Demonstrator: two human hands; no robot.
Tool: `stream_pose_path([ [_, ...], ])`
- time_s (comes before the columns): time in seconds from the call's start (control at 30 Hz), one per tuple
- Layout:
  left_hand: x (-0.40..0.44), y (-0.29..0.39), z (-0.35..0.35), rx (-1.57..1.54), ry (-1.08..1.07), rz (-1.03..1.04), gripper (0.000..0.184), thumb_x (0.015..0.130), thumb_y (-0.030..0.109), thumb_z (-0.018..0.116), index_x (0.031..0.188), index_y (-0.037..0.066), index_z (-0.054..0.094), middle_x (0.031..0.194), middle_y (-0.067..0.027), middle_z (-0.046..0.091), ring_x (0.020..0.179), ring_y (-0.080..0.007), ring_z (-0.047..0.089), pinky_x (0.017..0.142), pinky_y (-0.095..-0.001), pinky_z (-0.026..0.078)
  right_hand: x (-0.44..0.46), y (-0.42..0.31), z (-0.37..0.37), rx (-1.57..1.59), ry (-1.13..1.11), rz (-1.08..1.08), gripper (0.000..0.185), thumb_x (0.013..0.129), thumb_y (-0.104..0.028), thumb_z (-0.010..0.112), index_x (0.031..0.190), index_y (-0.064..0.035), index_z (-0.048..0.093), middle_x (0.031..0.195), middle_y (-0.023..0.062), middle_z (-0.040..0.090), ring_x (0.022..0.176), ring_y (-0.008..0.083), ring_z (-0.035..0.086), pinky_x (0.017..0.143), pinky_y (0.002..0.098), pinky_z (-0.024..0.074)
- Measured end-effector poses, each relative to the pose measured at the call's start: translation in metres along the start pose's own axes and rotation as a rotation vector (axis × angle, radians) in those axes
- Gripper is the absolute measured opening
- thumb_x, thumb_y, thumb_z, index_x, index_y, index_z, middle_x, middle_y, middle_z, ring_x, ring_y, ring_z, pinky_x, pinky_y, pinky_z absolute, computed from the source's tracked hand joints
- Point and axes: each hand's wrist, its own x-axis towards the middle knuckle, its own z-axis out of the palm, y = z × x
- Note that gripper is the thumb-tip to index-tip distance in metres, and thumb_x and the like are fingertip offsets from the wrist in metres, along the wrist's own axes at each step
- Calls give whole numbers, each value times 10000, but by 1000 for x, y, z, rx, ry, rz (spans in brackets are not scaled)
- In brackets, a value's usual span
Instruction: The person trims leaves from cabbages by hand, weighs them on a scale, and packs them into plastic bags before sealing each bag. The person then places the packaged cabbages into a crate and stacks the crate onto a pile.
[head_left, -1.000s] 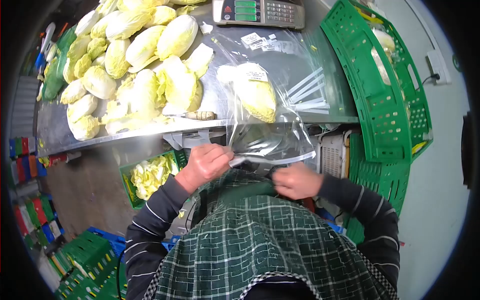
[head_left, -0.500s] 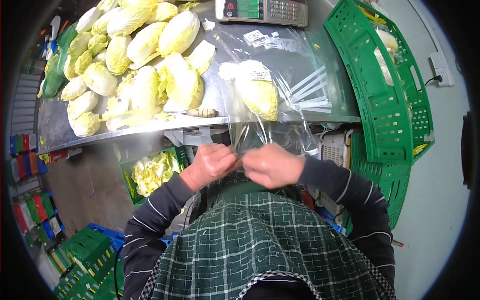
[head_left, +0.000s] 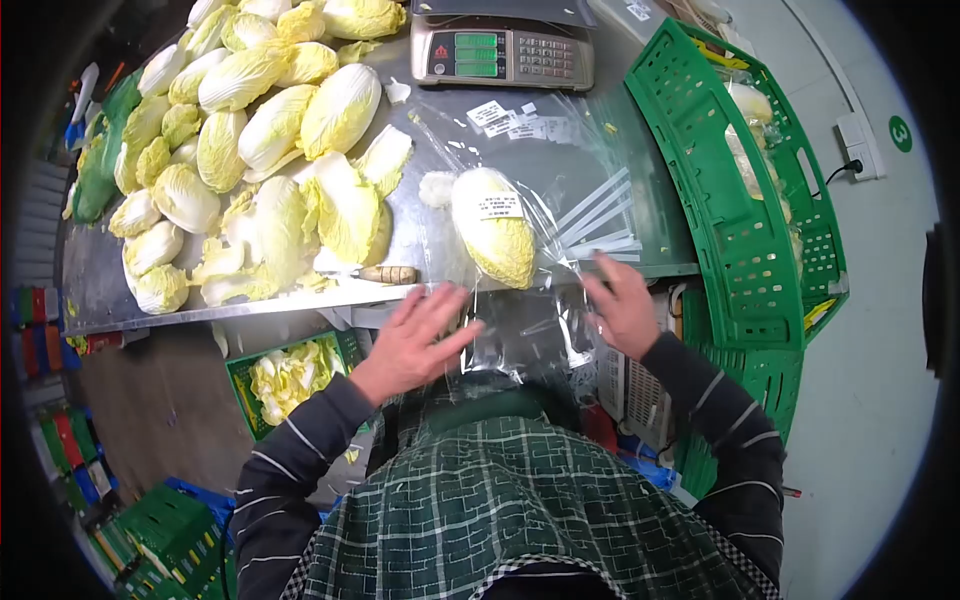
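Observation:
A Chinese cabbage [head_left: 493,240] with a printed white label lies in a clear plastic bag [head_left: 520,335] at the table's front edge. The bag's loose end hangs over the edge toward my apron. My left hand [head_left: 418,338], fingers spread, is at the left side of that loose end. On the other side is my right hand [head_left: 624,305], its fingers apart beside the bag; whether either hand touches the film I cannot tell. White strips [head_left: 600,215] lie fanned out just beyond my right hand. A knife with a wooden handle [head_left: 388,274] rests left of the bagged cabbage.
Many Chinese cabbages [head_left: 270,125] are heaped on the table's left. A digital scale [head_left: 502,55] stands at the back, with printed labels [head_left: 520,124] before it. A green crate [head_left: 720,210] with bagged goods is on the right. Another crate [head_left: 240,385] below holds loose leaves.
My hands were together, fingers closed at the bag's end; they have moved apart and opened. The view has shifted, so the table sits lower in the picture.

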Motion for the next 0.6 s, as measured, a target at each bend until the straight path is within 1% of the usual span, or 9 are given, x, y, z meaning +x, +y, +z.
stream_pose_path([
  [0.13, -4, -9, 17, -251, 122, -83, 311, 859, 225, 603, 1067, -5, 587, 1045, -132, 645, 982, -270, 617, 877, -364, 476, 19, 11, 10, 84, -76, -466, 386, 757, -82, 642, 1129, -33, 549, 1158, 138, 553, 1047, 314, 523, 917, 397, 393],
  [0.17, -4, -9, 18, -253, 118, -80, 311, 859, 225, 603, 1067, -5, 587, 1045, -132, 645, 982, -270, 617, 877, -364, 476, 15, 6, 13, 495, -156, -35, 297, 801, -82, 612, 1086, -20, 561, 1105, 124, 583, 1008, 287, 552, 899, 377, 410],
  [0.2, 0, -7, 20, -708, 188, -518, 332, 920, 273, 501, 1033, -28, 583, 948, -139, 661, 892, -256, 638, 823, -349, 496, 14, 5, 19, 888, -228, 409, 213, 844, -81, 582, 1043, -7, 572, 1051, 110, 612, 970, 261, 580, 881, 356, 427],
  [0.23, 5, -5, 20, -1159, 250, -966, 413, 981, 321, 399, 1000, -51, 579, 850, -146, 676, 802, -243, 659, 770, -335, 517, 23, 4, 24, 1089, -131, 484, 177, 895, -85, 519, 1040, 10, 556, 960, 105, 630, 882, 204, 606, 818, 316, 459],
  [0.33, 19, -14, 28, -1413, 349, -1206, 574, 1009, 390, 231, 962, -71, 569, 775, -180, 667, 709, -226, 659, 702, -314, 525, 43, -16, 22, 1103, 136, 666, 170, 892, -76, 514, 1029, 18, 554, 940, 117, 626, 827, 160, 596, 758, 290, 471],
  [0.37, 23, -15, 31, -1416, 393, -1252, 568, 1003, 405, 252, 914, -63, 562, 749, -197, 658, 643, -238, 656, 656, -298, 525, 57, -23, 21, 764, 326, 448, 148, 902, -85, 507, 994, 23, 548, 835, 101, 619, 742, 128, 586, 690, 276, 467],
  [0.47, 30, -17, 29, -1483, 414, -1347, 572, 998, 426, 262, 886, -53, 556, 713, -185, 647, 645, -242, 657, 629, -309, 527, 71, -16, 21, 805, 183, 458, 115, 895, -41, 489, 989, 25, 503, 727, 70, 604, 694, 153, 575, 637, 305, 466],
  [0.5, 30, -18, 31, -1476, 474, -1415, 545, 987, 424, 315, 833, -45, 545, 659, -167, 620, 595, -242, 649, 561, -312, 524, 79, -15, 30, 910, 217, 741, 108, 887, -75, 503, 946, 13, 521, 643, 78, 570, 607, 163, 544, 579, 333, 448],
  [0.6, 16, -40, 43, -1431, 225, -1479, 483, 972, 375, 377, 779, -34, 548, 614, -140, 595, 529, -236, 630, 505, -308, 512, 82, 12, 75, 631, 232, 724, 134, 883, -137, 512, 888, -8, 547, 646, 131, 588, 593, 289, 588, 570, 386, 446],
])
